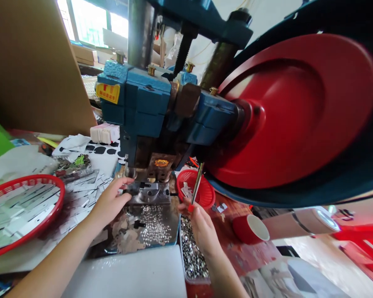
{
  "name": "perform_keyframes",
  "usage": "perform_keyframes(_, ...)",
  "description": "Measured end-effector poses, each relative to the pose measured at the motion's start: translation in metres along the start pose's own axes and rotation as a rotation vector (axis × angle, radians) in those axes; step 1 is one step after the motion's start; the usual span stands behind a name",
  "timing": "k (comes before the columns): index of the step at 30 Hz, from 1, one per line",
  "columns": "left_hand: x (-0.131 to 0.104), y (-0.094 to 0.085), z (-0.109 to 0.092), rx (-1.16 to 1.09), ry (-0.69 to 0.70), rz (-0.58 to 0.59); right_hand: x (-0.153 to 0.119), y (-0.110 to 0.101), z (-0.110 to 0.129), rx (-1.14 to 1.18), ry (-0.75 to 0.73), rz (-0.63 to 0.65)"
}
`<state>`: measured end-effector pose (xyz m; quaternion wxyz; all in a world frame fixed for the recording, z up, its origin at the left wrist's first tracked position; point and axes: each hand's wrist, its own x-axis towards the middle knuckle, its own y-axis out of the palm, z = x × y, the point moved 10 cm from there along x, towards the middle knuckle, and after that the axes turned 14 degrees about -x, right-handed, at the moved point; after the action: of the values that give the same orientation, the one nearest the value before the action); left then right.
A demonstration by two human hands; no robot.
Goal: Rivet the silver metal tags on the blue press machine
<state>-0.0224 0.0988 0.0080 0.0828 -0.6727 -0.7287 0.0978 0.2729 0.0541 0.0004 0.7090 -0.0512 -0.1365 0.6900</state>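
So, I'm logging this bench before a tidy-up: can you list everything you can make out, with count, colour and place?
Press: 1, blue, centre
Wheel: 1, red, right
Panel: 1, brown, upper left
Large basket: 1, red, far left
Strips: many, pale, in and beside large basket
Small basket: 1, red, below wheel
Block: 1, silver, press base
Metal bits: uncountable, silver, before block and in tub
Tub: 1, clear, below right hand
Slab: 1, white, front centre
Cup: 1, red, right
Rod: 1, silver, red-ended, in right hand
Left hand: 1, bare, at block's left end
Right hand: 1, bare, on rod's red end
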Motion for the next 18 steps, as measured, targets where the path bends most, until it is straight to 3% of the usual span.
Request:
perform_keyframes(3, -0.007, 0.001, 0.004, -0.016, -0.012, -0.003, 0.002, 0.002, 0.002, -0.056, 0.01, -0.001)
perform_keyframes(6, -0.012, 0.001, 0.007, -0.007, 0.007, -0.022, 0.005, -0.004, -0.005, -0.106, 0.037, -0.126)
perform_keyframes(8, -0.014, -0.003, 0.006, 0.011, 0.011, -0.046, 0.005, -0.001, -0.015, -0.037, 0.066, -0.14)
perform_keyframes(12, -0.018, -0.02, -0.006, 0.127, 0.009, -0.038, 0.015, 0.022, -0.03, 0.061, 0.134, -0.033)
perform_keyframes(15, -0.027, -0.038, -0.01, 0.306, -0.005, 0.031, 0.038, 0.043, -0.017, -0.144, 0.092, -0.002)
perform_keyframes(18, -0.045, -0.051, 0.001, 0.493, 0.006, 0.115, 0.067, 0.07, 0.008, -0.426, -0.03, 0.025)
